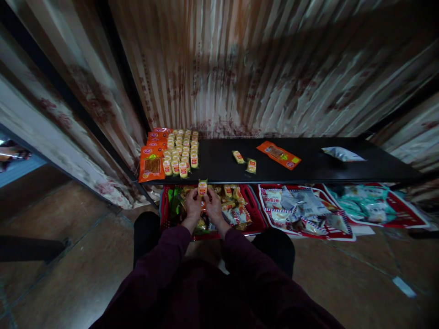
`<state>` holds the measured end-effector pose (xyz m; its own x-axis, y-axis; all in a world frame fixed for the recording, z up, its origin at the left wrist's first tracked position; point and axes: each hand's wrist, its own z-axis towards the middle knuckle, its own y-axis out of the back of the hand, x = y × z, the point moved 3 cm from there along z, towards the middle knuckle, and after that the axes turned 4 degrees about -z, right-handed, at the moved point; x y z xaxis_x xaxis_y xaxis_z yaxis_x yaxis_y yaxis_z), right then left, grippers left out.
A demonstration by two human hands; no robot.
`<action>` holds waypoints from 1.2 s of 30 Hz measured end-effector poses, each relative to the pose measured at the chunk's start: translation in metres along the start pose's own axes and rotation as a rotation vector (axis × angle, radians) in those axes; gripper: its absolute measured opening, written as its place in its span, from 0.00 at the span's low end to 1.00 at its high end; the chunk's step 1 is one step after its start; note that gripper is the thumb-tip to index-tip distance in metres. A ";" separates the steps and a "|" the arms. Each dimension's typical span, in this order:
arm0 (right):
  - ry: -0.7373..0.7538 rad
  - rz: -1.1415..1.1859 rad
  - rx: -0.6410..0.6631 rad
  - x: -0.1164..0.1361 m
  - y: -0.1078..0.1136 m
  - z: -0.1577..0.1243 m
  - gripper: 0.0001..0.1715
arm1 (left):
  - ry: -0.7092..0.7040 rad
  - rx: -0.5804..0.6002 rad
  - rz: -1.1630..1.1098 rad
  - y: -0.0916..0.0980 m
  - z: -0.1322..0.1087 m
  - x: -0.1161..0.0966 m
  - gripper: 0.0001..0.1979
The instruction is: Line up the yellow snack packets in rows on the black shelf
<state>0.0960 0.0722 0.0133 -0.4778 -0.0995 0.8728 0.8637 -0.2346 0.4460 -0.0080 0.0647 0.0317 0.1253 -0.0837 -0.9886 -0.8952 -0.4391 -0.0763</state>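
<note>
Both my left hand [193, 205] and my right hand [213, 206] are closed on one small yellow snack packet [202, 187], holding it upright by its lower part. The packet is just in front of the edge of the black shelf [219, 162], above a red basket [254, 211] of mixed snack packets. At the shelf's left end stand rows of similar yellow packets [180, 155]. Beside them lie overlapping orange snack bags [152, 163]. Two loose yellow packets [238, 157] lie near the middle of the shelf.
Farther right on the shelf are an orange snack bag [279, 154] and a silvery-white bag [343, 154]. Below, a second basket [348, 233] holds white and blue bags, and a third [408, 218] holds green ones. A striped curtain [219, 68] hangs behind; dark metal posts [120, 64] frame the shelf.
</note>
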 end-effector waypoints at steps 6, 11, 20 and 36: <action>0.039 -0.031 -0.024 0.021 0.001 0.021 0.23 | -0.035 -0.009 -0.020 -0.004 0.010 -0.022 0.15; 0.056 -0.027 -0.008 0.032 -0.002 0.041 0.22 | -0.050 -0.068 -0.049 -0.007 0.024 -0.033 0.16; 0.026 -0.067 0.009 0.039 -0.014 0.069 0.23 | -0.099 -0.072 -0.019 -0.007 0.040 -0.059 0.14; 0.029 -0.150 0.049 0.027 -0.031 0.105 0.25 | -0.041 -0.061 0.048 -0.018 0.067 -0.056 0.14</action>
<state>0.0733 0.1784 0.0445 -0.6061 -0.0953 0.7897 0.7886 -0.2014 0.5810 -0.0278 0.1376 0.0802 0.0642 -0.0703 -0.9955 -0.8719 -0.4892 -0.0217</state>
